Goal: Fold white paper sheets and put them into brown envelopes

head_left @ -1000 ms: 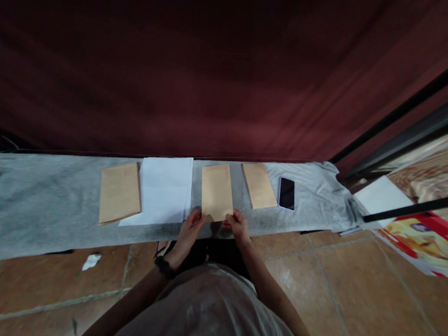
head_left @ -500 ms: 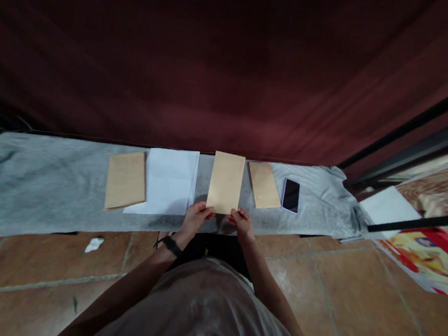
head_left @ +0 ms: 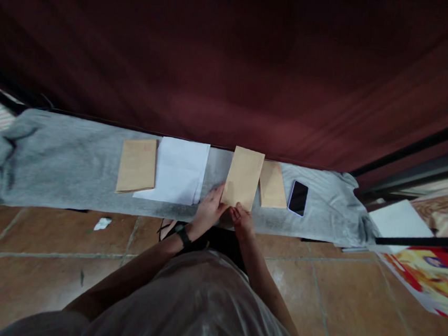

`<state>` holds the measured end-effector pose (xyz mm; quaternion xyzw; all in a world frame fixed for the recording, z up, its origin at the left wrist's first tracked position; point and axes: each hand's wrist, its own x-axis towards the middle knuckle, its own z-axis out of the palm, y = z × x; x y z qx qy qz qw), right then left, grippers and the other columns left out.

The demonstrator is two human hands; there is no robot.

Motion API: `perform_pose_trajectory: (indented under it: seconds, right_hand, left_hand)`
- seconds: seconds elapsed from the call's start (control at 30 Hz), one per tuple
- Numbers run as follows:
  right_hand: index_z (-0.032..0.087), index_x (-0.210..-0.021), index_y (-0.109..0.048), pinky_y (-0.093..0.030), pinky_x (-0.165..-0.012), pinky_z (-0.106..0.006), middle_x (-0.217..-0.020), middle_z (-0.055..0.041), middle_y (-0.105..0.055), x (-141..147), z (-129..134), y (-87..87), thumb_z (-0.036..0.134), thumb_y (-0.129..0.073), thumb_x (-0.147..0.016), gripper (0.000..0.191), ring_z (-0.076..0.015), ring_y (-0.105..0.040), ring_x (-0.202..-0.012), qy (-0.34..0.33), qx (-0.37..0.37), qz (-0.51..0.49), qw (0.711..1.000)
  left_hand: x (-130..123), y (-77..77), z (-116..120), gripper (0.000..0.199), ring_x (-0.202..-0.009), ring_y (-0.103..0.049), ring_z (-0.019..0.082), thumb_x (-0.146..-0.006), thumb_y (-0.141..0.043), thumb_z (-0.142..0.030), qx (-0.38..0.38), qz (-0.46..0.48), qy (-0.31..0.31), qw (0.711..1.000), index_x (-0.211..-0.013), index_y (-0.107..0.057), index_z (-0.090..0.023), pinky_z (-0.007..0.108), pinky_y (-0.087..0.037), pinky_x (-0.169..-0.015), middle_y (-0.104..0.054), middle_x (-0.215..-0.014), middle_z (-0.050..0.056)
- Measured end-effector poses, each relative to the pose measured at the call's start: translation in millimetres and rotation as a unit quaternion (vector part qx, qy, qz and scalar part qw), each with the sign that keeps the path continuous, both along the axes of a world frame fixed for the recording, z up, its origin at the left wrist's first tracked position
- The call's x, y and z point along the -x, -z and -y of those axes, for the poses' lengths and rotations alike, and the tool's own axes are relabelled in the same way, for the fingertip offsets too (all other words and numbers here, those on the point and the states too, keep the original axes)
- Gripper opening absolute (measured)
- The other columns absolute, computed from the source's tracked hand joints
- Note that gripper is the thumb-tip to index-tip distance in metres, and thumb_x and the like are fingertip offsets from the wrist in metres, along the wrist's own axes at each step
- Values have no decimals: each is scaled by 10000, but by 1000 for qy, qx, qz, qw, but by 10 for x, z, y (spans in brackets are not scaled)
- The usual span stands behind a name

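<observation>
A tan paper envelope (head_left: 244,175) is held in front of me, tilted a little to the right. My left hand (head_left: 211,207) grips its lower left edge, with the fingers partly behind it. At the bottom edge, my right hand (head_left: 241,220) pinches the paper between thumb and fingers. To the right lies a second batch of tan envelopes (head_left: 273,188), partly covered by the held one. White paper sheets (head_left: 180,171) lie to the left of my hands, and a stack of tan envelopes (head_left: 137,166) sits just left of them.
Everything lies on a narrow surface covered with grey cloth (head_left: 69,169). A phone (head_left: 297,198) rests at the right. A dark red curtain-like panel (head_left: 216,83) rises behind. A red and yellow box (head_left: 431,272) stands at the far right, and crumpled white paper (head_left: 102,224) is on the tiled floor.
The held envelope has tilted and moved right, now overlapping the batch beside it. My left hand has slid from the bottom corner up along the left edge. The camera view has turned slightly.
</observation>
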<state>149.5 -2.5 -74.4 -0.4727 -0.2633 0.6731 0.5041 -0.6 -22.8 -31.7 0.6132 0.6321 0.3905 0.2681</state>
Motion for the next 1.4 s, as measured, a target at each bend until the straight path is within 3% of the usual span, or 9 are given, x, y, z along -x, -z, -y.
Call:
perform_pose_trajectory:
  seconds: [0.13,0.33,0.5,0.63,0.87,0.97,1.07,1.13,1.4]
  right_hand:
    - [196,-779,-721,-627,-799,-346,-766,-13,-758,-64,-72,-55,429,-836,-693,274,-177,-720,-744,38,7,7,999]
    - [174,-1039,-758,-590,-895,-394,-1048,-81,-767,-172,-123,-267,451,-676,-845,348,-231,-709,-962,82,-151,191,966]
    - [206,-1389,-612,-449,-1098,-402,-1425,-110,-601,-309,-83,-361,220,-405,-972,466,-233,-557,-1307,-19,-334,484,808]
    - [224,-1432,-575,-378,-1080,-454,-1438,-113,-601,-260,62,-248,150,-383,-988,489,-264,-570,-1240,-101,-368,614,691]
    - [212,-1494,-488,-322,-1040,-450,-1478,-141,-562,-135,251,-120,148,-387,-1020,489,-271,-571,-1192,-200,-378,658,620]
    - [229,-1520,-453,-320,-1042,-443,-1503,-128,-537,-117,211,-190,158,-390,-1023,506,-273,-564,-1191,-208,-366,662,619]
    - [242,-1529,-443,-332,-1024,-450,-1515,-117,-526,-115,164,-255,177,-382,-1032,504,-286,-550,-1191,-198,-353,674,618]
    - [241,-1523,-453,-343,-1014,-455,-1512,-114,-530,-118,153,-269,191,-378,-1041,490,-289,-550,-1178,-192,-358,679,611]
    - [202,-1455,-520,-328,-1107,-463,-1422,-119,-607,-91,181,-173,157,-496,-1011,447,-261,-565,-1207,-131,-437,673,582]
  left_hand:
    - [-20,-123,78,612,-1547,-225,307,-941,-479,-120,-76,-263,127,953,-1537,-398,-231,517,-266,-1236,-259,-1679,103]
    - [-109,-122,99,606,-1558,-201,275,-931,-390,-36,-91,-320,192,923,-1511,-436,-205,526,-269,-1240,-271,-1676,97]
    - [-100,-75,67,547,-1549,-234,272,-923,-409,-34,-78,-331,214,916,-1435,-527,-185,551,-256,-1247,-374,-1627,116]
    - [-44,52,60,512,-1515,-316,271,-904,-469,-61,-56,-326,215,919,-1391,-576,-178,533,-228,-1264,-528,-1504,129]
    - [-65,238,2,426,-1220,-624,258,-836,-494,-85,54,67,116,990,-1195,-703,-178,453,-473,-1096,-703,-1249,115]
    - [-147,156,-33,385,-989,-713,241,-835,-521,-174,111,279,61,952,-1182,-687,-163,408,-577,-886,-753,-1093,103]
    - [-208,28,-58,407,-924,-722,230,-765,-627,-236,167,485,24,858,-1164,-674,-171,361,-580,-789,-759,-1063,91]
    - [-229,-30,-83,417,-922,-716,216,-721,-691,-244,169,532,0,830,-1134,-677,-190,338,-568,-789,-760,-1062,71]
    - [-114,14,-209,508,-1030,-695,238,-677,-755,-191,155,511,17,845,-1178,-681,-163,333,-525,-904,-759,-1095,82]
